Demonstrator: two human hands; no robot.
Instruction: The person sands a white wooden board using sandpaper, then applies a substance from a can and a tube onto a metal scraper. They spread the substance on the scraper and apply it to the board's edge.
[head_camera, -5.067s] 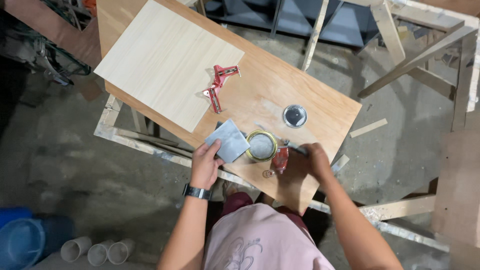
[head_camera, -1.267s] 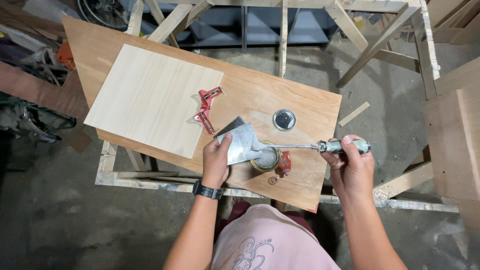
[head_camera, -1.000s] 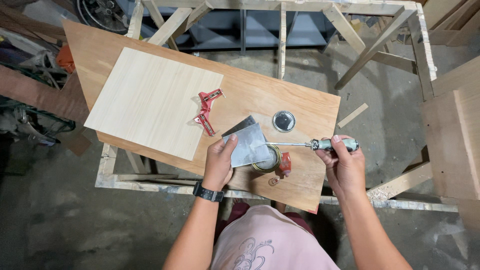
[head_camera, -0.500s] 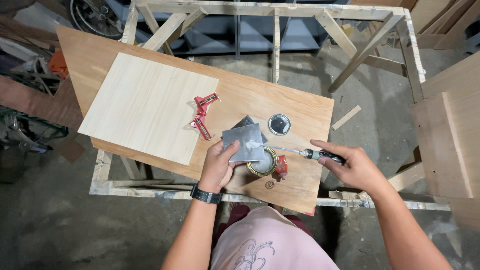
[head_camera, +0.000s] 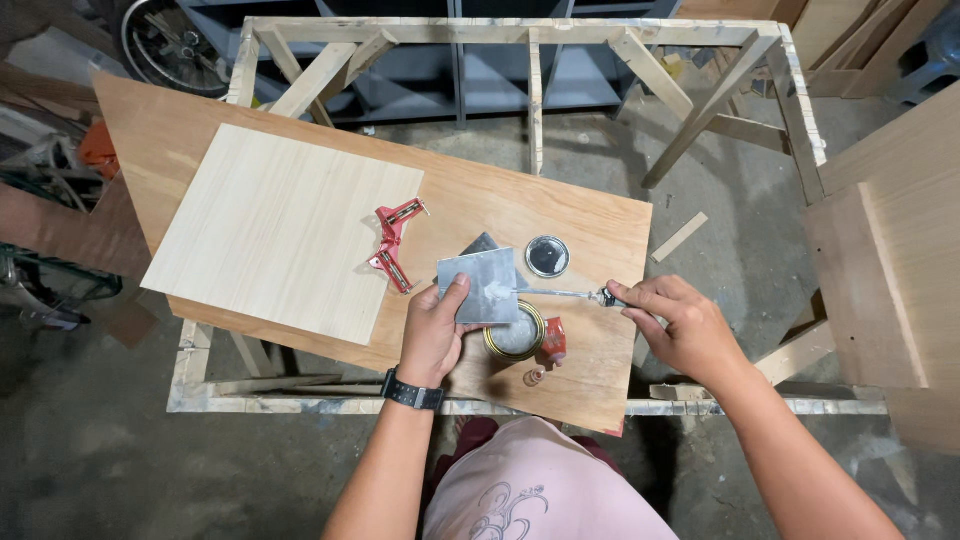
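Left of the open can (head_camera: 516, 331), the left hand (head_camera: 432, 338) pinches a grey metal scraper (head_camera: 480, 286) above the rim; right of it, the right hand (head_camera: 680, 325) closes on a screwdriver (head_camera: 565, 294), tip touching the blade: hold the scraper level.

Counter (head_camera: 560, 205): you have a brown plywood sheet on a rough timber frame.
Pale board (head_camera: 280, 230): lies flat on your counter's left part.
Red corner clamp (head_camera: 390, 243): sits at that board's right edge.
Round tin lid (head_camera: 547, 256): lies flat, right of the clamp.
Wood offcut (head_camera: 678, 237): on the concrete floor.
Wheel (head_camera: 165, 45): top left.
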